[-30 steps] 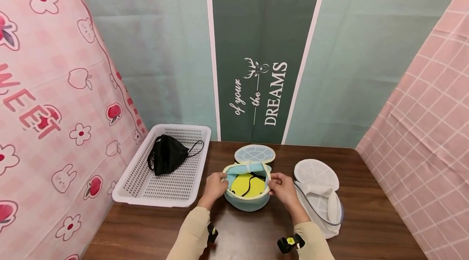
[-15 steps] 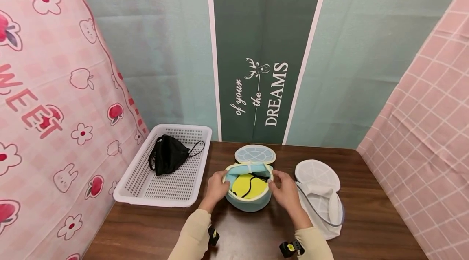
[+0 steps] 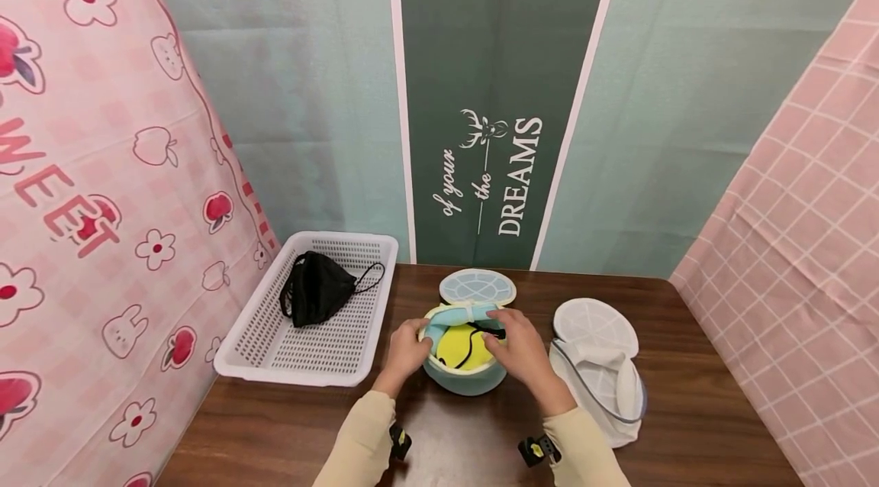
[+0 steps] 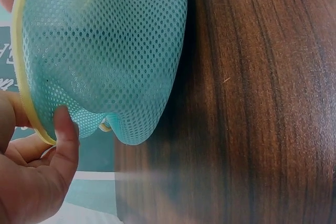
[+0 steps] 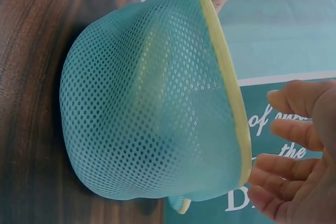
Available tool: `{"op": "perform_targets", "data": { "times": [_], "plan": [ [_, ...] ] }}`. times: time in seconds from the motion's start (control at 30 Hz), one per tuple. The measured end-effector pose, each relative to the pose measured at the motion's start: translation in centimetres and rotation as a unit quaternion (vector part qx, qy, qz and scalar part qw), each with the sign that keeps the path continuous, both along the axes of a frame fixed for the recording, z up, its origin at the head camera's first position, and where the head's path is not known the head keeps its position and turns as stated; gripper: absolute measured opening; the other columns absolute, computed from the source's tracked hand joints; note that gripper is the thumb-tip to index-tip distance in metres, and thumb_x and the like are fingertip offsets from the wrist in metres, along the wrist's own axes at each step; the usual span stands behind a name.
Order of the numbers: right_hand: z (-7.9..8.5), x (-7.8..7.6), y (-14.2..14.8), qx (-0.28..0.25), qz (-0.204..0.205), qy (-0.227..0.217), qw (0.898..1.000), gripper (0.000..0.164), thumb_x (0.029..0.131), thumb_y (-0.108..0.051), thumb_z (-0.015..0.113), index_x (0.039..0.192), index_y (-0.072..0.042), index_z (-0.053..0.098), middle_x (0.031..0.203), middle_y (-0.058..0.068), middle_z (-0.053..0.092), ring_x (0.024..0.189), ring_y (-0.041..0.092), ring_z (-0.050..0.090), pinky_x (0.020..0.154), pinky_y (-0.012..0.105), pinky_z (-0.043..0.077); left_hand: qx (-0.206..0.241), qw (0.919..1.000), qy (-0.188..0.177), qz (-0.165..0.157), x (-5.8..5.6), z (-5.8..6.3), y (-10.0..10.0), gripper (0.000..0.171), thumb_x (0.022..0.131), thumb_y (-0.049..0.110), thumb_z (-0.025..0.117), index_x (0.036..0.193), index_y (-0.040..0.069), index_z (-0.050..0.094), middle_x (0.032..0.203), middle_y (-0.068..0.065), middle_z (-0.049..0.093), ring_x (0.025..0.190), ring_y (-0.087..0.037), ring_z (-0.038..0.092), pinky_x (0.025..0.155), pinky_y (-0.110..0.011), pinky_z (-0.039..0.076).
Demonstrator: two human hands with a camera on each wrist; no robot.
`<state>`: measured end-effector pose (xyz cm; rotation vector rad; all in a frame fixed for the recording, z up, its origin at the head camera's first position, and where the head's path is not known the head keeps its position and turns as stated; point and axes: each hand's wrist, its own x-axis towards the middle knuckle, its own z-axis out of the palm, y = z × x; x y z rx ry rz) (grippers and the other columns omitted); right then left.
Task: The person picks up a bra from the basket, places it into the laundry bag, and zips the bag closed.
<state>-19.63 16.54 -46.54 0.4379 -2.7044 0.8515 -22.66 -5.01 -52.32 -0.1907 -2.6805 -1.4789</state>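
Note:
A light-blue mesh laundry bag with yellow trim stands upright on the table, its lid folded back behind it. Inside lies a yellow item with a thin black cord; its kind cannot be told. My left hand pinches the bag's left rim between thumb and fingers, as the left wrist view also shows. Over the right side of the opening hovers my right hand. In the right wrist view its fingers are spread beside the yellow rim, gripping nothing.
At the left a white perforated basket holds a black fabric item with a cord loop. To the right lies a white mesh bag with its round lid turned back. Fabric hangings stand behind and at both sides of the wooden table.
My right hand has let go of the bag's right rim and moved left over the opening. The left hand stays at the left rim, and the bag has hardly moved.

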Motion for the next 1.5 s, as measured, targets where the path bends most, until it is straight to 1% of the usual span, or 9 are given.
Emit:
{"op": "perform_targets", "data": {
  "times": [0.23, 0.4, 0.5, 0.67, 0.87, 1.03, 1.17, 1.37, 1.5],
  "plan": [
    [0.4, -0.6, -0.7, 0.071, 0.044, 0.009, 0.997, 0.031, 0.08, -0.017, 0.073, 0.107, -0.003, 0.066, 0.106, 0.016, 0.058, 0.095, 0.033, 0.057, 0.076, 0.048, 0.047, 0.008, 0.9999, 0.006, -0.001, 0.0, 0.0, 0.0, 0.036, 0.082, -0.001, 0.058, 0.117, -0.005, 0.06, 0.117, -0.021, 0.056, 0.108, -0.035, 0.052, 0.079, -0.042, 0.045],
    [0.8, -1.1, -1.1, 0.145, 0.066, 0.013, 0.987, 0.027, 0.079, -0.02, 0.073, 0.101, -0.005, 0.068, 0.097, 0.011, 0.06, 0.088, 0.031, 0.057, 0.071, 0.048, 0.046, 0.012, 0.9999, 0.0, -0.001, 0.0, 0.0, 0.0, 0.036, 0.083, -0.001, 0.058, 0.118, -0.005, 0.06, 0.118, -0.02, 0.056, 0.109, -0.033, 0.052, 0.078, -0.041, 0.044],
    [1.1, -1.4, -1.3, 0.17, 0.074, 0.004, 0.983, 0.027, 0.079, -0.022, 0.073, 0.1, -0.006, 0.068, 0.095, 0.01, 0.059, 0.085, 0.031, 0.057, 0.069, 0.048, 0.046, 0.013, 0.9999, 0.003, -0.001, 0.0, 0.1, 0.1, 0.036, 0.083, 0.0, 0.058, 0.119, -0.004, 0.06, 0.119, -0.02, 0.055, 0.106, -0.032, 0.053, 0.077, -0.041, 0.044],
    [1.3, -1.7, -1.7, 0.162, 0.098, -0.014, 0.982, 0.031, 0.077, -0.022, 0.074, 0.102, -0.005, 0.067, 0.1, 0.014, 0.059, 0.088, 0.031, 0.057, 0.071, 0.048, 0.046, 0.009, 0.9998, 0.016, 0.001, 0.0, 0.2, 0.1, 0.036, 0.082, -0.001, 0.059, 0.119, -0.004, 0.06, 0.119, -0.019, 0.056, 0.109, -0.033, 0.052, 0.08, -0.042, 0.045],
    [0.8, -2.0, -2.2, 0.149, 0.113, -0.058, 0.981, 0.036, 0.078, -0.021, 0.074, 0.108, -0.003, 0.065, 0.109, 0.018, 0.056, 0.095, 0.033, 0.057, 0.076, 0.044, 0.047, 0.005, 0.9996, 0.027, -0.002, 0.0, 0.1, 0.2, 0.037, 0.082, -0.001, 0.059, 0.118, -0.005, 0.06, 0.118, -0.02, 0.056, 0.11, -0.034, 0.052, 0.082, -0.043, 0.045],
    [0.0, -2.2, -2.3, 0.148, 0.125, -0.067, 0.979, 0.039, 0.078, -0.02, 0.074, 0.109, 0.0, 0.064, 0.107, 0.018, 0.057, 0.09, 0.032, 0.057, 0.073, 0.044, 0.047, 0.006, 0.9998, 0.021, -0.001, 0.2, 0.3, 0.3, 0.036, 0.082, -0.001, 0.059, 0.118, -0.004, 0.06, 0.118, -0.019, 0.056, 0.109, -0.033, 0.052, 0.08, -0.042, 0.045],
    [-0.6, -2.5, -2.5, 0.152, 0.132, -0.069, 0.977, 0.038, 0.078, -0.02, 0.074, 0.108, 0.0, 0.065, 0.103, 0.015, 0.057, 0.085, 0.029, 0.057, 0.07, 0.042, 0.047, 0.005, 0.9998, 0.017, 0.0, 0.3, 0.4, 0.3, 0.036, 0.082, -0.001, 0.059, 0.118, -0.004, 0.06, 0.119, -0.019, 0.056, 0.108, -0.034, 0.052, 0.08, -0.042, 0.045],
    [-1.5, -3.0, -2.9, 0.147, 0.151, -0.097, 0.973, 0.038, 0.079, -0.02, 0.073, 0.11, 0.001, 0.064, 0.107, 0.016, 0.058, 0.093, 0.032, 0.057, 0.075, 0.044, 0.047, 0.001, 1.0, 0.009, -0.003, 0.3, 0.5, 0.3, 0.037, 0.082, -0.001, 0.059, 0.119, -0.003, 0.059, 0.12, -0.019, 0.055, 0.111, -0.034, 0.051, 0.085, -0.043, 0.044],
    [-1.8, -3.2, -3.2, 0.153, 0.154, -0.113, 0.97, 0.038, 0.079, -0.018, 0.072, 0.111, 0.001, 0.063, 0.108, 0.016, 0.058, 0.096, 0.034, 0.056, 0.078, 0.045, 0.046, -0.001, 0.9999, 0.008, -0.011, 0.3, 0.7, 0.3, 0.04, 0.081, -0.002, 0.059, 0.12, -0.005, 0.058, 0.12, -0.019, 0.054, 0.112, -0.033, 0.05, 0.087, -0.043, 0.043]
  ]
}}
